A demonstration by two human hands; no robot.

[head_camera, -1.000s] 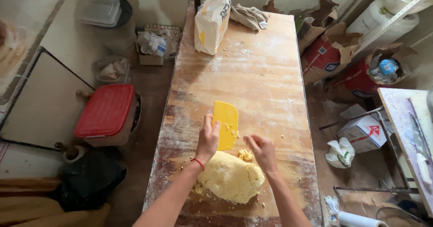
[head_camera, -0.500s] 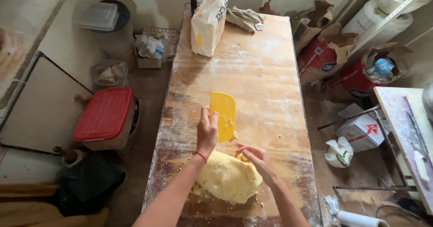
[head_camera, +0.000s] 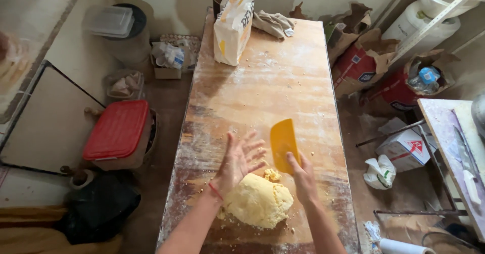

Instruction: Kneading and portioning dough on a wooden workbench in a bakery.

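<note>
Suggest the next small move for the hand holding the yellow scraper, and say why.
Probably sweep the yellow scraper in the right hand toward the small dough bit and push it into the dough mound. Crumbs lie loose on the floured wooden table, and the left hand is open and empty.

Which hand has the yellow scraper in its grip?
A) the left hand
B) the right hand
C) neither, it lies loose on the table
B: the right hand grips the yellow scraper by its lower edge, while the left hand is spread open above the dough.

Floured wooden table [head_camera: 262, 92] bears dough [head_camera: 257, 202], flour bag [head_camera: 232, 24], cloth [head_camera: 274, 23].
</note>
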